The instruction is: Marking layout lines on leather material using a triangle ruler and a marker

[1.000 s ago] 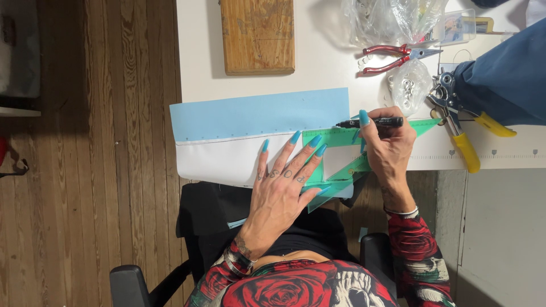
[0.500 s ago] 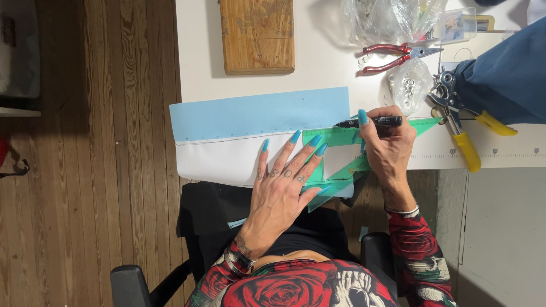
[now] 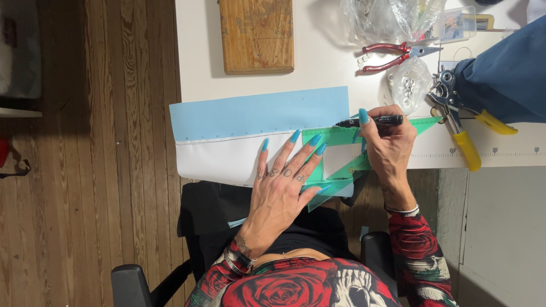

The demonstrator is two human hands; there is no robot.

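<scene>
The left hand (image 3: 280, 190) lies flat with fingers spread, pressing a green set square (image 3: 335, 162) onto blue-and-white sheet material (image 3: 250, 133). The right hand (image 3: 389, 145) pinches a black marker (image 3: 372, 121) along the set square's upper edge. A white table (image 3: 318, 79) stands on a wooden plank floor (image 3: 114, 142).

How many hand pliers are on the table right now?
2: red-handled pliers by the plastic bags at the top, yellow-handled punch pliers partly under the blue sleeve. Others may be hidden.

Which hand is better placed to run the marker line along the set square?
Right hand: it already grips the black marker at the green set square edge. Left hand is pinning it flat.
</scene>
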